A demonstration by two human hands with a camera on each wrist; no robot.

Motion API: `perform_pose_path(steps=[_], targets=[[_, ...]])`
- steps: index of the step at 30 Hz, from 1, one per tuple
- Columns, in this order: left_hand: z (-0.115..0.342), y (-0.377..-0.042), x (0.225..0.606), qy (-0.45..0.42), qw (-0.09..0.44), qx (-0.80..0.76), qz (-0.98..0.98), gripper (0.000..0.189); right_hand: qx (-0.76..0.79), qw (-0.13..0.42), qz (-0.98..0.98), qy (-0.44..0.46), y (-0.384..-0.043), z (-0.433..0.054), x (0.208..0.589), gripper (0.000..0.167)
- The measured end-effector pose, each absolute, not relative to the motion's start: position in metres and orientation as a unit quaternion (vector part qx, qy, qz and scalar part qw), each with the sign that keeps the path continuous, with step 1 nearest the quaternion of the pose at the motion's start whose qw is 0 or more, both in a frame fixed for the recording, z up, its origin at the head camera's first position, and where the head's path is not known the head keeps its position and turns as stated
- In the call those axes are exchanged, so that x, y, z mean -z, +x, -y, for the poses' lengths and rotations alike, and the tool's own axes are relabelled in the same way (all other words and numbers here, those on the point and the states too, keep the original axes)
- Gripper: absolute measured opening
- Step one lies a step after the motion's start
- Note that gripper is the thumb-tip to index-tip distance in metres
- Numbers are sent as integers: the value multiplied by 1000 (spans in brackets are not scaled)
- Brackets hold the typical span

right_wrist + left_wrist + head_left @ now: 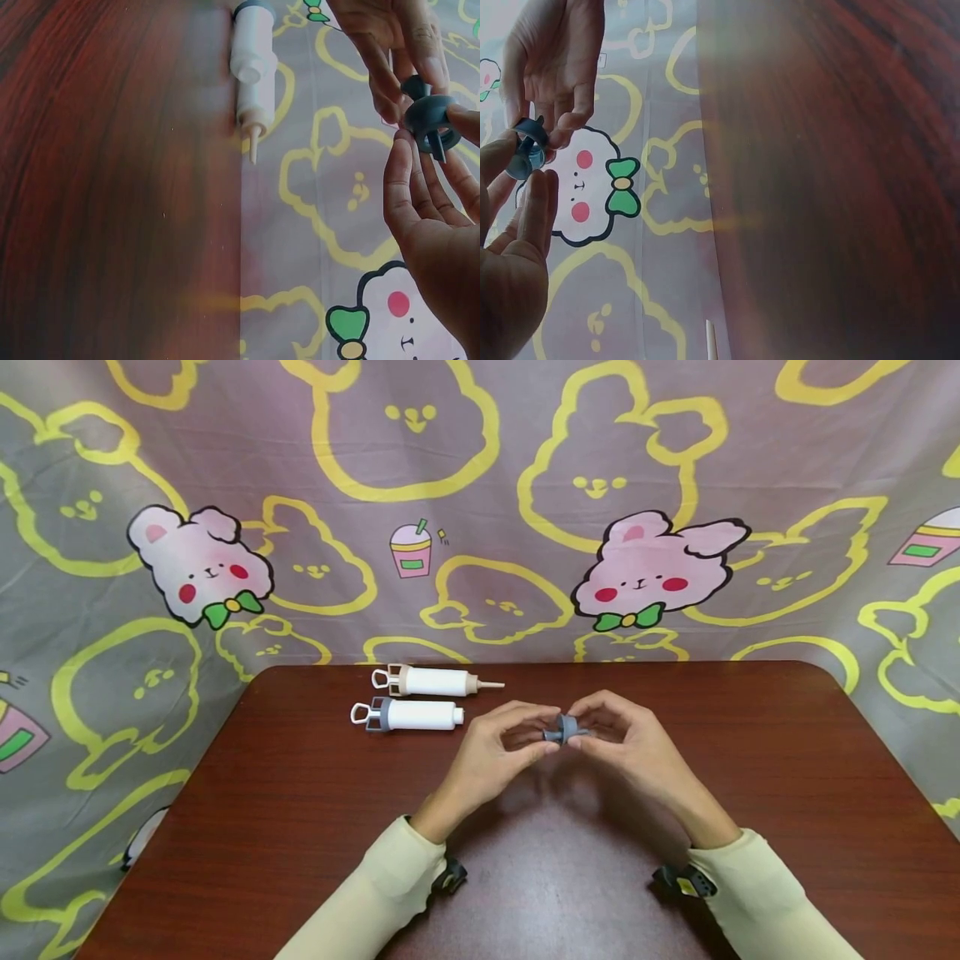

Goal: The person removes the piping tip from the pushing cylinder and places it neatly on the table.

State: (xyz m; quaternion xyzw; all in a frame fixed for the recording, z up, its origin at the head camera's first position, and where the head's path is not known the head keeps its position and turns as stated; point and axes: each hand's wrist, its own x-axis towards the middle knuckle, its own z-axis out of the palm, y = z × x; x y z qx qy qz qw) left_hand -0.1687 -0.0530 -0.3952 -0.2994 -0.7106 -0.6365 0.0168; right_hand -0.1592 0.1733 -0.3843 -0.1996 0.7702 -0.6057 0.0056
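Observation:
Both hands meet above the table around a small blue-grey plastic fitting (569,727). Its wide ring-shaped cap (429,112), flared end (414,87) and thin stem (437,147) show in the right wrist view. My left hand (483,753) pinches the flared end between thumb and fingers. From the other side, my right hand (641,747) pinches the cap. To the left of the hands lies a white syringe-like tube with a grey collar and loop handle (422,715), its front end a short bare neck.
Behind that tube lies a similar white tube with beige fittings (437,682) and a thin nozzle pointing right. Both rest on the dark brown wooden table (300,835). A patterned cloth (517,527) hangs behind the table and along its sides.

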Motion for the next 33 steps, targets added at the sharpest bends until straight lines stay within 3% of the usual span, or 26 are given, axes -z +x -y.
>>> perform_pose_path(steps=[10,21,33], targets=[[56,-173,395,-301,22,616,728,34,605,-4,-772,-197,-161,-178,385,25],[57,-176,395,-327,67,552,765,20,601,-3,-776,-192,-162,-181,384,24],[57,-182,397,-304,57,548,778,18,581,-14,-794,-182,-167,-188,385,22]])
